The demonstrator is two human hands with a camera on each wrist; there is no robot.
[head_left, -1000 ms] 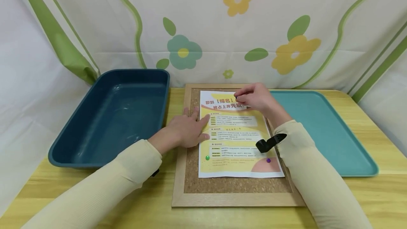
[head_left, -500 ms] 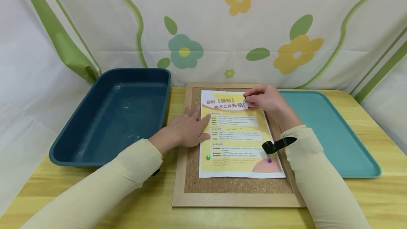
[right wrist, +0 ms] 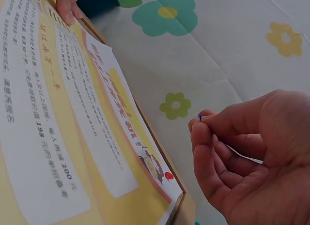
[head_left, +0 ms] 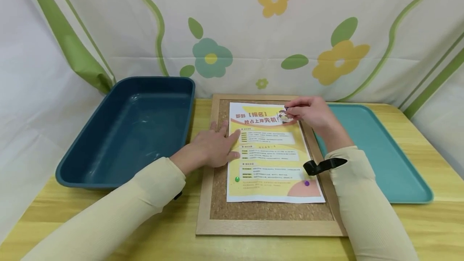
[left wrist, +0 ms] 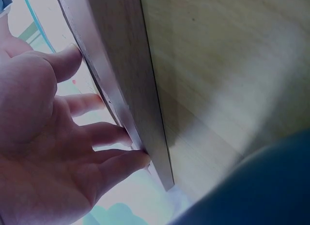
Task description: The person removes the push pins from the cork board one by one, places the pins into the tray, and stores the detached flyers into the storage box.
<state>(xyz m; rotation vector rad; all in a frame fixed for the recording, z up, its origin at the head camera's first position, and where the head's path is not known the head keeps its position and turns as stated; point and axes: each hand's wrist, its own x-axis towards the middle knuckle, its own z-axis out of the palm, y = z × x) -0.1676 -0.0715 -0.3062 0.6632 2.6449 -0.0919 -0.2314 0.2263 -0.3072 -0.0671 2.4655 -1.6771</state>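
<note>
A printed poster (head_left: 270,164) lies on a wood-framed cork board (head_left: 272,212). My left hand (head_left: 212,148) rests spread over the board's left frame and the poster's left edge. Near the poster's top right corner, my right hand (head_left: 313,114) pinches a small blue pushpin (right wrist: 200,117) between thumb and fingertips, held apart from the paper in the right wrist view. A red pushpin (right wrist: 168,175) is at the corner by the cartoon figure. A green pushpin (head_left: 237,179) sits at the poster's lower left, a purple one at its lower right. In the left wrist view, the fingertips touch the frame's edge (left wrist: 121,84).
Left of the board stands a deep dark blue tub (head_left: 130,132). A flat teal tray (head_left: 377,156) lies to the right, partly behind my right forearm. The wooden table (head_left: 163,228) backs onto a flowered curtain (head_left: 246,23).
My right hand has moved rightward along the poster's top, from the printed title to the top right corner, uncovering the cartoon figure. The left hand has stayed in place.
</note>
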